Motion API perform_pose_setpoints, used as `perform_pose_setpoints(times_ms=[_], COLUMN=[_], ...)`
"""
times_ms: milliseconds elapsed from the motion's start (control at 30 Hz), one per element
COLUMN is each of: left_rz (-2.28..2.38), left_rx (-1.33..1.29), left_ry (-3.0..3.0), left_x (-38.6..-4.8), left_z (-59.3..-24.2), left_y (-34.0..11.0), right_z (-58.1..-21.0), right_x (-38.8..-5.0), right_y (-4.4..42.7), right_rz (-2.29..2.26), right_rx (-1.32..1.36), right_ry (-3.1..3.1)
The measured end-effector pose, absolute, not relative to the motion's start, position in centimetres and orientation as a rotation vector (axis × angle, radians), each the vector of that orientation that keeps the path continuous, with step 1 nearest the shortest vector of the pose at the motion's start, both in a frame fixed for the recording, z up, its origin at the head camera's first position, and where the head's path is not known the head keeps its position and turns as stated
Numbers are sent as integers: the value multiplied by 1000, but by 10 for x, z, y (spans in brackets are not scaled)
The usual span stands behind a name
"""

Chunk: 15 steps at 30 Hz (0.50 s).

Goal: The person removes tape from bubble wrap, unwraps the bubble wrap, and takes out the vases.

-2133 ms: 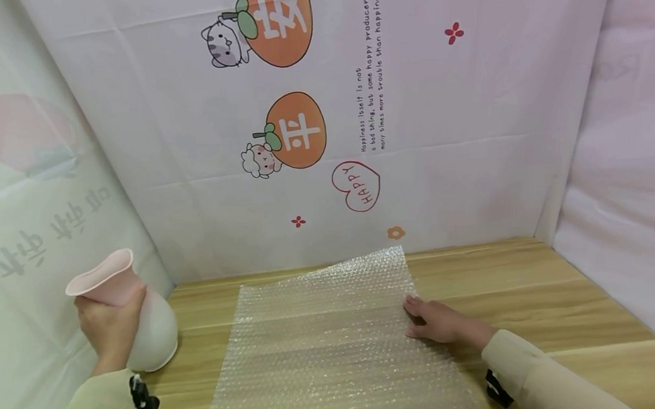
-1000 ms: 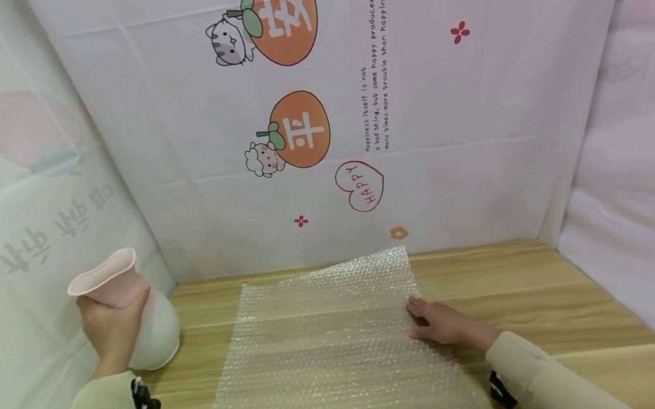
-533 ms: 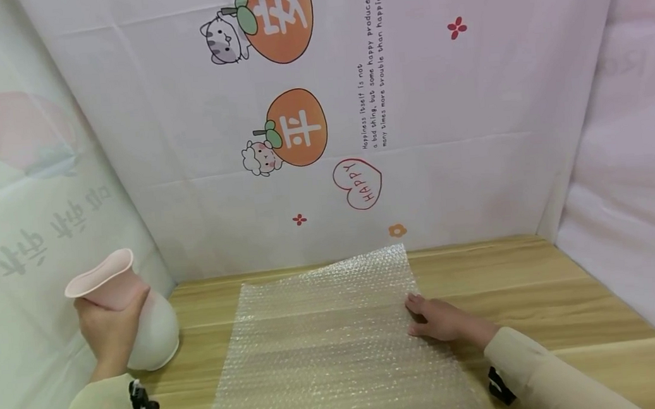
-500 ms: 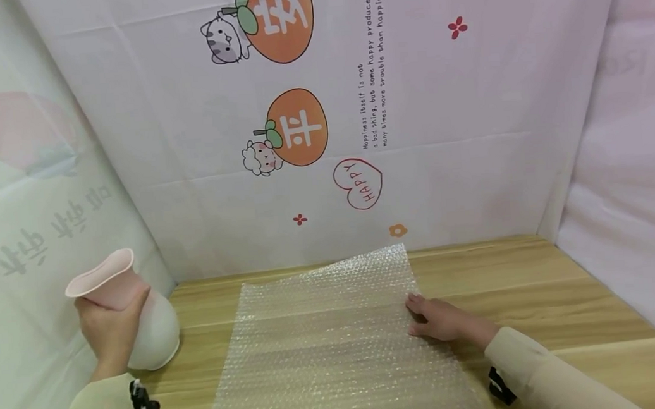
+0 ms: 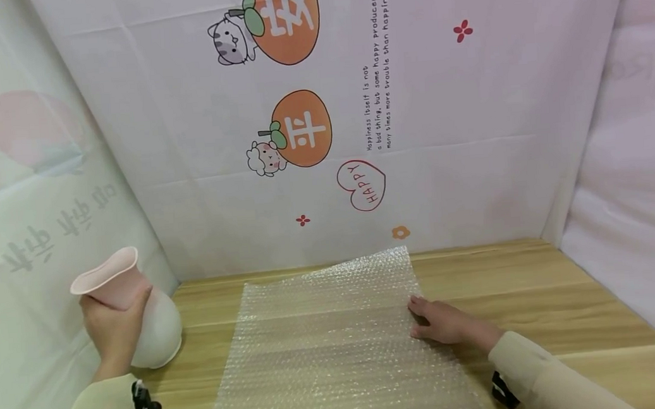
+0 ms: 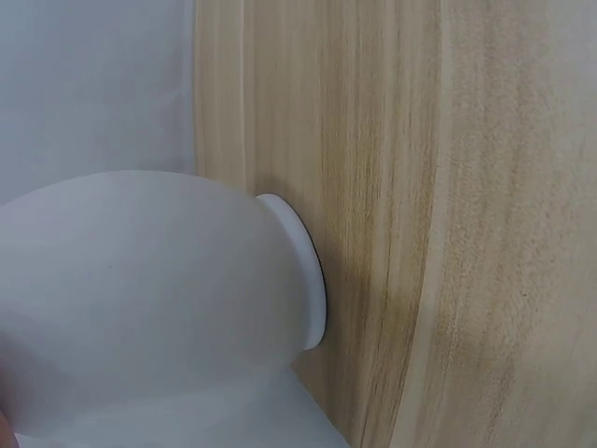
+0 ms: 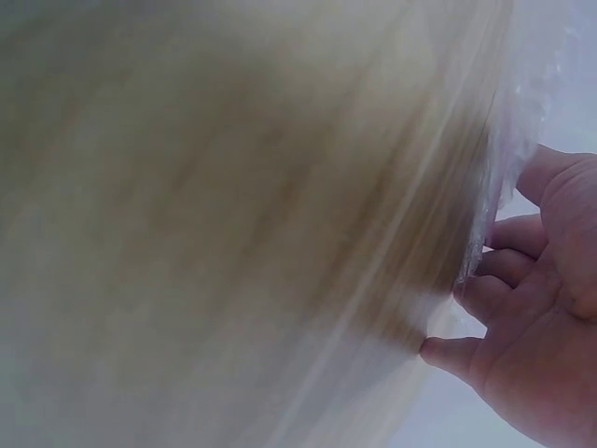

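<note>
In the head view my left hand (image 5: 118, 327) grips the pale pink neck of a vase (image 5: 156, 333) with a wavy rim and a white, rounded body. The vase tilts to the left; its foot is close to or on the table, and the left wrist view shows the white base of the vase (image 6: 312, 280) beside the wood. My right hand (image 5: 441, 322) rests at the right edge of a clear sheet of bubble wrap (image 5: 326, 350), thumb and forefinger spread apart on it. In the right wrist view the fingers (image 7: 485, 297) touch the wrap's edge and the tabletop.
The wood-grain table (image 5: 540, 304) extends past the wrap on both sides. A white printed cloth (image 5: 440, 108) hangs behind it, with further cloth (image 5: 16, 156) along the left and right. A black wrist mount (image 5: 144, 404) sits on the left sleeve.
Both hands, the vase and the bubble wrap keep their places. Only the head view shifts slightly.
</note>
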<state>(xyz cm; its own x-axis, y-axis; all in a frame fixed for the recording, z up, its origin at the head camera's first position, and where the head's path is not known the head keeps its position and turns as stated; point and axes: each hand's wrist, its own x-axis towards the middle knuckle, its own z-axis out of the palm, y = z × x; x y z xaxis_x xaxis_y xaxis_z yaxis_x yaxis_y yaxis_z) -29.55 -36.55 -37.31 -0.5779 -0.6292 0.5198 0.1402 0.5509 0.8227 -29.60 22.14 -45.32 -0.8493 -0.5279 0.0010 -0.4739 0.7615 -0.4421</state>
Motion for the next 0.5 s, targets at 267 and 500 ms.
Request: perform_pose_setpoints(times_ms=[267, 500], left_rz=[-1151, -1123], left_rx=[358, 335], left_ry=[-1849, -1857], left_x=[-295, -288], left_z=[-374, -376], left_y=[-362, -359], right_z=[-454, -457], right_x=[-293, -293], right_y=[222, 222], right_rz=[-695, -705], right_rx=[-777, -789], right_ry=[2832, 2842])
